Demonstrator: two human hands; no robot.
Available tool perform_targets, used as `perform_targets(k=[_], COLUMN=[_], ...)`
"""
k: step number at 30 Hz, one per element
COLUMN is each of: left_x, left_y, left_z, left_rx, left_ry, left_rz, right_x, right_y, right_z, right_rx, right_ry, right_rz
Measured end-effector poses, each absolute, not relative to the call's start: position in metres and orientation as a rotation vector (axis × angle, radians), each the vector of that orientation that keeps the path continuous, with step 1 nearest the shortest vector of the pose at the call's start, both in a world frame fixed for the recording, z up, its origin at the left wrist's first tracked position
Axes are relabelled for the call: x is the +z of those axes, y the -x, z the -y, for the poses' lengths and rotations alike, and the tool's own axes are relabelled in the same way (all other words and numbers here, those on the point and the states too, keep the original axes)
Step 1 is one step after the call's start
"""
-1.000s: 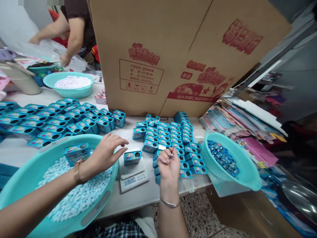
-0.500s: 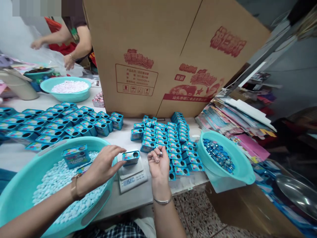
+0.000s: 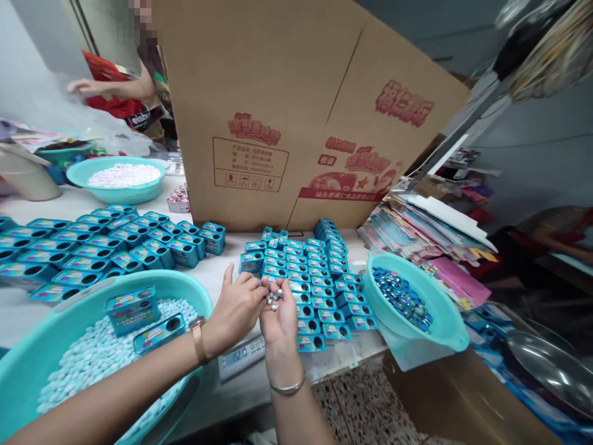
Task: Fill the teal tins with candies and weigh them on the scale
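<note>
Palm up, my right hand (image 3: 279,321) cups several small pale candies (image 3: 275,299) between its curled fingers. My left hand (image 3: 235,309) reaches across, its fingertips together at the candies; whether it pinches one is hidden. Below the hands, a white digital scale (image 3: 241,358) shows only its display end. The large teal basin (image 3: 28,346) at the left holds light-blue candies (image 3: 69,364) and two blue tins, one upright (image 3: 132,311) and one tilted (image 3: 159,334). Rows of blue tins (image 3: 301,276) stand just beyond my right hand.
A tall cardboard box (image 3: 278,74) stands behind the tins. More blue tins (image 3: 92,250) fill the left. At the right are a teal basin of blue lids (image 3: 458,334) and stacked printed sheets (image 3: 407,225). Another person's hand (image 3: 86,88) is at the back left.
My left hand has left the tin on the scale and moved right to my right hand. My right hand has turned its fingers open enough to show the candies. The view has shifted slightly.
</note>
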State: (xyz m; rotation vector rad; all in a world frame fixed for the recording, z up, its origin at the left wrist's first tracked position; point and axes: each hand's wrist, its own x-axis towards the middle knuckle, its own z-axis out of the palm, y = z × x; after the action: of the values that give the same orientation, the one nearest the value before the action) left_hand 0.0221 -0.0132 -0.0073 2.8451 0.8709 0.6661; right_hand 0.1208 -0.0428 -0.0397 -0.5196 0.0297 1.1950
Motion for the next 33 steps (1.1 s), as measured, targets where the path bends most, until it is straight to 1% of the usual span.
perform_targets(k=[8, 12, 21, 26, 30, 33], left_x=[-0.007, -0.007, -0.012, -0.012, -0.007, -0.001], left_y=[-0.027, -0.029, -0.037, -0.042, -0.042, -0.044], left_z=[0.016, 0.015, 0.015, 0.009, -0.003, -0.008], left_rx=[0.562, 0.574, 0.571, 0.429, 0.236, 0.105], left_ry=[-2.791, -2.759, -2.906, -3.057, -3.142, -3.108], left_rz=[-0.819, -0.814, -0.597, -0.394, -0.191, -0.183], right_x=[-0.049, -0.052, -0.056, -0.058, -0.059, -0.061], right_y=[-0.123, -0.123, -0.125, -0.128, -0.126, -0.121], right_z=[0.037, 0.035, 0.034, 0.035, 0.037, 0.038], right_rx=[1.209, 1.177, 1.190, 1.170, 1.220, 1.226], right_ry=[0.517, 0.495, 0.442, 0.492, 0.473, 0.481], right_rz=[-0.161, -0.120, -0.131, -0.118, -0.190, -0.190])
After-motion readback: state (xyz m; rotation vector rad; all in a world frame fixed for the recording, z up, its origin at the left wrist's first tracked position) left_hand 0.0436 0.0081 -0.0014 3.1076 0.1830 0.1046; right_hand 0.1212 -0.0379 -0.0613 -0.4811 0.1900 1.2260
